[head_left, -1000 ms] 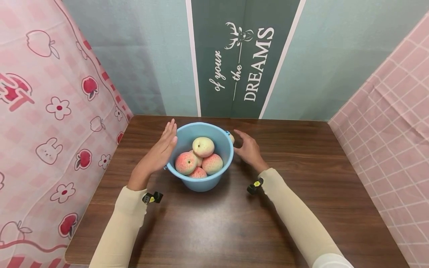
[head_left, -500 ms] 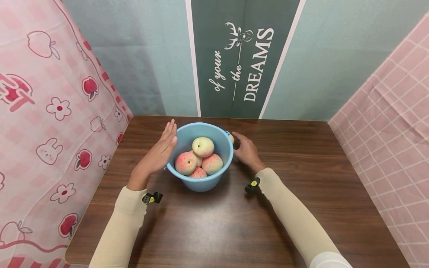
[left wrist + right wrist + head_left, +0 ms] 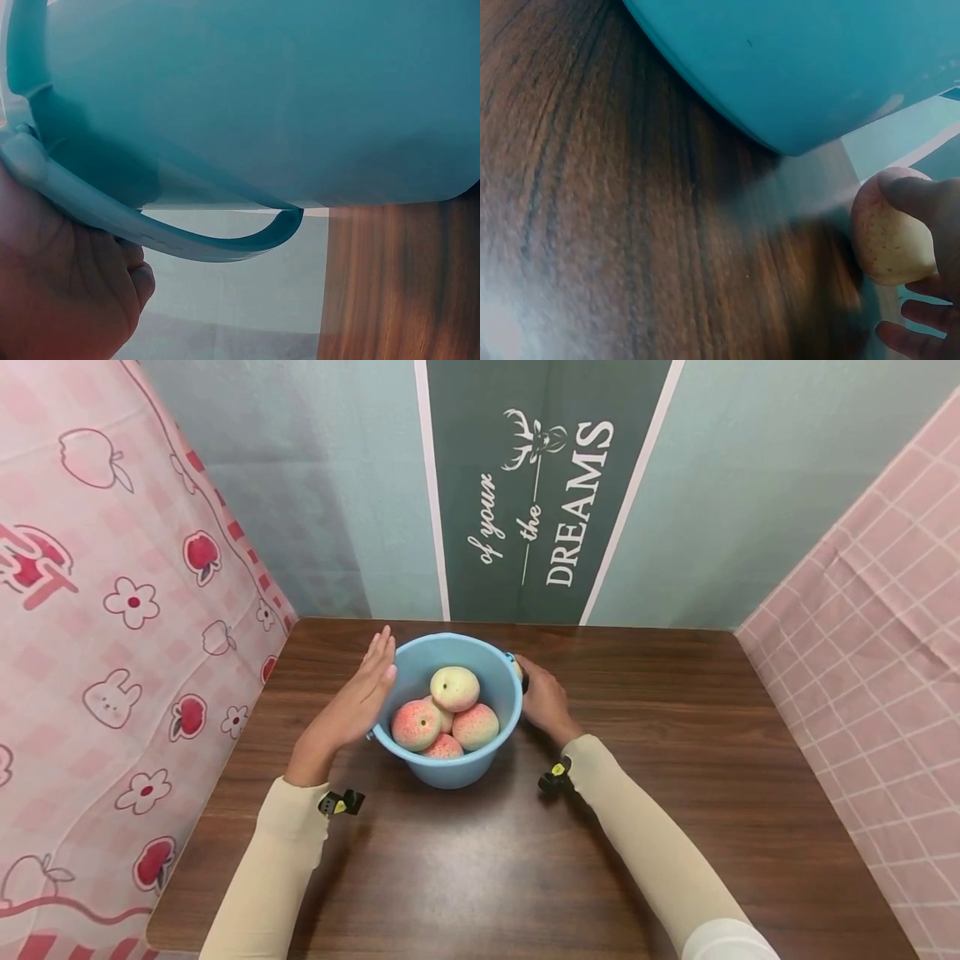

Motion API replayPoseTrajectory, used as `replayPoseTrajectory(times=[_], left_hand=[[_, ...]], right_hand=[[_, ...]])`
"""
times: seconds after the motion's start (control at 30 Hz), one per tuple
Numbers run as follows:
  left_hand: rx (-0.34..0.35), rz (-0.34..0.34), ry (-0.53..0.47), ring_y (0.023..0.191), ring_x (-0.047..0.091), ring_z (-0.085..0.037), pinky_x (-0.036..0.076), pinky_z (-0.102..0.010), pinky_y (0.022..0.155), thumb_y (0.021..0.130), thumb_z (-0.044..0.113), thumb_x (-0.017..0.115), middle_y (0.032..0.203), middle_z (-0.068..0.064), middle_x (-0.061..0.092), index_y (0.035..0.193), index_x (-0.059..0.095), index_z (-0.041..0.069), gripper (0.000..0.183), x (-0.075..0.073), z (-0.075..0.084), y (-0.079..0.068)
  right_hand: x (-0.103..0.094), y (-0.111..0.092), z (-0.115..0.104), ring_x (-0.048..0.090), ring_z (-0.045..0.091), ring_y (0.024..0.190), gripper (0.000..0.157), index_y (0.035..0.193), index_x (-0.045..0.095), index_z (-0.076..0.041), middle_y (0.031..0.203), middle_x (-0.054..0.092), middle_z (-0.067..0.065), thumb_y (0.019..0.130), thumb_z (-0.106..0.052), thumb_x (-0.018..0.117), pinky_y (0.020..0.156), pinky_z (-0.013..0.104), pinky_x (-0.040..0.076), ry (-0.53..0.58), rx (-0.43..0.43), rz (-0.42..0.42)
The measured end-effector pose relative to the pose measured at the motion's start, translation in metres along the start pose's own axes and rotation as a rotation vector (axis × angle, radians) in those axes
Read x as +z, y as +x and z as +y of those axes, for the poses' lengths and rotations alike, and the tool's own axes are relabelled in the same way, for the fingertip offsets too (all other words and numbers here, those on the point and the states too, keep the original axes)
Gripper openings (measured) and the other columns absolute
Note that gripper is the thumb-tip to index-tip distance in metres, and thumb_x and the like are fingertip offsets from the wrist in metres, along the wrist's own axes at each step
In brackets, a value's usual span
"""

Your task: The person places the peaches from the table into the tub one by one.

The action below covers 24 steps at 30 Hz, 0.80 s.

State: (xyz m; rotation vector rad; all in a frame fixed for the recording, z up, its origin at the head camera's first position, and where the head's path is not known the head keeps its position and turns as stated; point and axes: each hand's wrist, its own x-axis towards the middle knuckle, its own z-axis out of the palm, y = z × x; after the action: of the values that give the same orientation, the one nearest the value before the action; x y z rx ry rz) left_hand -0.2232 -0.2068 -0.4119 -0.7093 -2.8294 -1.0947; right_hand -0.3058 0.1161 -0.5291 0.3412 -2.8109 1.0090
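Observation:
A light blue bucket (image 3: 450, 773) stands upright on the wooden table. Several peaches lie inside it, a pale yellow peach (image 3: 454, 687) on top and a red-speckled peach (image 3: 416, 724) below at left. My left hand (image 3: 351, 703) is held flat with straight fingers along the bucket's left rim; the left wrist view shows it by the bucket's handle (image 3: 214, 247). Just right of the bucket, my right hand (image 3: 545, 700) grips another peach (image 3: 891, 238), thumb over it and fingers behind. The bucket mostly hides that peach in the head view.
The brown table (image 3: 457, 885) reaches past the bucket on both sides, its back edge close behind the bucket. A pink printed cloth (image 3: 112, 610) hangs at left, a pink checked one (image 3: 885, 635) at right, and a grey-green cloth (image 3: 300, 485) at the back.
My right hand has moved left toward the bucket and its fingers have closed round the peach beside it. The left hand and the bucket have stayed in place.

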Motion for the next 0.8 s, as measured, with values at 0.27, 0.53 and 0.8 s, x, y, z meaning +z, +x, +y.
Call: replayPoseTrajectory(times=[0.27, 0.53, 0.8], left_hand=[[-0.006, 0.002, 0.002, 0.142, -0.012, -0.013, 0.005, -0.049, 0.113, 0.104, 0.039, 0.019, 0.158, -0.001, -0.008, 0.151, -0.001, 0.017, 0.056, -0.0004, 0.0018, 0.0016], [-0.001, 0.013, -0.004, 0.142, -0.012, -0.013, 0.005, -0.049, 0.113, 0.104, 0.040, 0.019, 0.158, -0.001, -0.007, 0.151, 0.001, 0.017, 0.056, -0.0002, 0.0021, 0.0011], [-0.004, 0.005, -0.001, 0.142, -0.012, -0.012, 0.006, -0.050, 0.113, 0.104, 0.039, 0.019, 0.157, 0.003, -0.010, 0.151, 0.000, 0.017, 0.056, -0.0002, 0.0022, 0.0018]], right_hand=[[-0.0009, 0.0009, -0.0023, 0.052, 0.025, 0.118, 0.066, 0.138, 0.046, -0.023, 0.131, 0.056, 0.002, 0.080, -0.026, 0.076, 0.095, 0.052, 0.041, 0.023, 0.003, 0.008], [-0.0012, -0.0013, -0.0020, 0.054, 0.025, 0.117, 0.065, 0.135, 0.049, -0.016, 0.130, 0.057, 0.007, 0.078, -0.023, 0.078, 0.098, 0.049, 0.041, 0.028, -0.006, 0.036], [-0.0027, -0.0043, -0.0010, 0.055, 0.025, 0.116, 0.065, 0.132, 0.052, -0.010, 0.129, 0.057, 0.010, 0.075, -0.022, 0.080, 0.099, 0.044, 0.042, 0.053, -0.016, 0.062]])
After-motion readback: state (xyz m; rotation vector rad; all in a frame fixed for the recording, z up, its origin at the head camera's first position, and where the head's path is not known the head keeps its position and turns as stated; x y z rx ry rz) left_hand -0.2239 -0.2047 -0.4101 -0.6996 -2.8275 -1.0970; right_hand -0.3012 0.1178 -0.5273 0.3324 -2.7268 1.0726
